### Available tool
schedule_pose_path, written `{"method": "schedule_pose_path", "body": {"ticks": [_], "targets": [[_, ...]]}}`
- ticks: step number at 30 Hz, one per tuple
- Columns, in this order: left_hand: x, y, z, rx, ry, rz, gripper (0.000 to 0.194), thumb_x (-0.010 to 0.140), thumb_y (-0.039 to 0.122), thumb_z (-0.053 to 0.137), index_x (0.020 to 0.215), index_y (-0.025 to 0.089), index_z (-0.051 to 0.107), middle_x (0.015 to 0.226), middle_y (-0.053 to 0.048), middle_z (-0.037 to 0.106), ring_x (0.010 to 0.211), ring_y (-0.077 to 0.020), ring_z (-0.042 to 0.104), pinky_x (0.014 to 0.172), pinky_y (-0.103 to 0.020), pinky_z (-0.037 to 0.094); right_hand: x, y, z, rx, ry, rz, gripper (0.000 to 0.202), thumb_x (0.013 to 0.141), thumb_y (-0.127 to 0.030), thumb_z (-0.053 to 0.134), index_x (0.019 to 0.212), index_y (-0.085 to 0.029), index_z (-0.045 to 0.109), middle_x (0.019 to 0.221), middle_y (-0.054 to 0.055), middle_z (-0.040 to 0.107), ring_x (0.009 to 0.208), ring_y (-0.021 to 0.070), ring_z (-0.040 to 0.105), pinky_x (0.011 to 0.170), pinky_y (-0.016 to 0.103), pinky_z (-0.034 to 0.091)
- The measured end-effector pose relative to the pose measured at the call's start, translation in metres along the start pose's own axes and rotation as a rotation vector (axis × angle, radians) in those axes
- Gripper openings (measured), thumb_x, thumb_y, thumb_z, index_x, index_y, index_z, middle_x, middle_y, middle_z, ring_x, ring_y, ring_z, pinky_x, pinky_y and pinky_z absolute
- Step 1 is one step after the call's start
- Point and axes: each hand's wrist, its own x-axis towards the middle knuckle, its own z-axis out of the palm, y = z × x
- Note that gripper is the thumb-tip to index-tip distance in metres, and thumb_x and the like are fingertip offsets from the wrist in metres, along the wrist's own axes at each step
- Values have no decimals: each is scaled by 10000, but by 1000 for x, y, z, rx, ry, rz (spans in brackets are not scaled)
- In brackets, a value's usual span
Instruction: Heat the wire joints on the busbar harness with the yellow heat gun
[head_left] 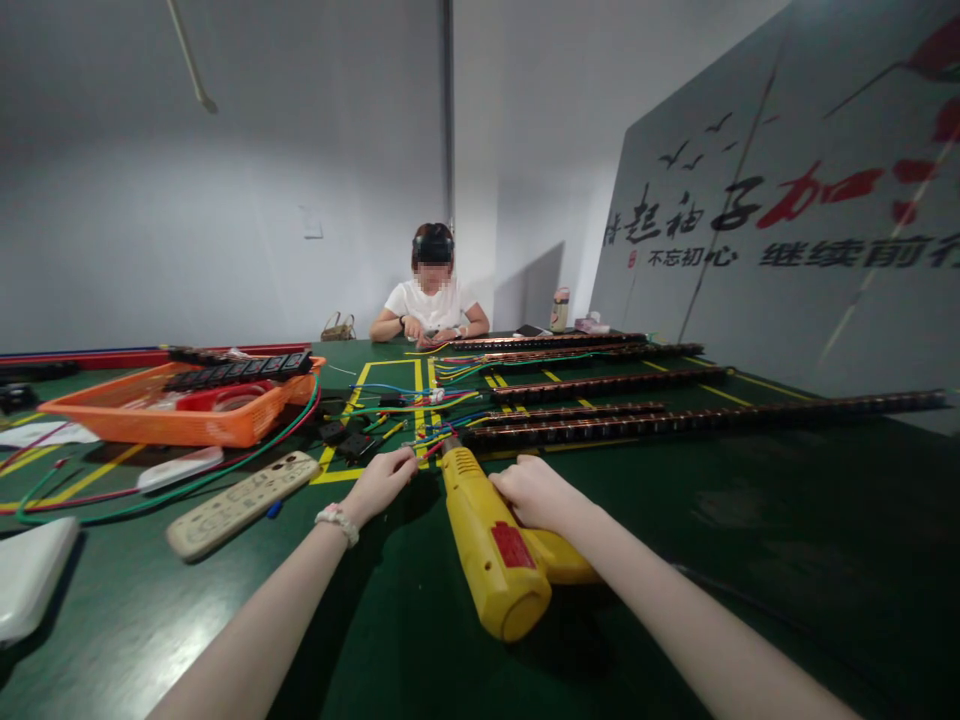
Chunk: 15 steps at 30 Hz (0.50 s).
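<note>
My right hand (pixel 531 490) is wrapped round the handle of a yellow heat gun (pixel 480 530) with a red patch on its side. The gun's metal nozzle points away from me, at a bunch of thin coloured wires (pixel 436 432). Close to that nozzle, my left hand (pixel 386 482) is closed, its fingertips pinching the end of a red wire (pixel 424 456). The wires lead to a long dark strip with copper-coloured edges (pixel 600 428), which stretches off to the right. My left fingertips are partly hidden from view.
An orange basket (pixel 225 428) of parts, a power strip (pixel 240 505) and a white box (pixel 34 575) occupy the left side. More long strips (pixel 607 384) lie further back. Across the green table sits a person (pixel 431 305). A dark cord (pixel 739 590) trails at right.
</note>
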Motion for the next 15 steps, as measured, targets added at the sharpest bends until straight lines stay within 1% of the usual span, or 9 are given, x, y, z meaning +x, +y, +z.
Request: {"method": "schedule_pose_path", "body": {"ticks": [4,7,11,13,15], "targets": [[-2,7,-1,105,12,8,288,870,392,369,756,178,524,705,10,563,665,-119,504,616,-220,322,3,-11,-1,-9,2,-53,153,733,-162,507,861,-144,590,831,72,652,792,225,615,716,317,351],[-4,14,0,221,43,-20,243,873,364,374,819,202,548,769,6,607,691,-122,536,606,-218,317,5,-16,-2,-11,-8,-75,156,730,-179,523,868,-144,587,835,77,652,795,226,616,737,325,354],[-7,22,2,430,89,-26,240,892,350,355,850,232,561,875,11,649,756,-137,587,577,-224,291,6,-18,-4,-9,-23,-79,155,742,-190,517,875,-150,587,851,76,655,801,224,616,741,327,359],[-7,24,4,499,106,-24,244,900,349,348,883,247,569,928,16,660,798,-146,606,571,-229,285,6,-18,-5,-7,-29,-77,155,744,-194,516,875,-153,589,858,73,657,800,222,616,743,327,363],[-6,25,4,544,116,-33,253,906,354,342,893,252,573,939,19,665,819,-153,616,566,-233,283,7,-18,-5,-7,-32,-80,154,743,-197,515,870,-157,592,862,72,659,799,220,617,742,325,367]]}}
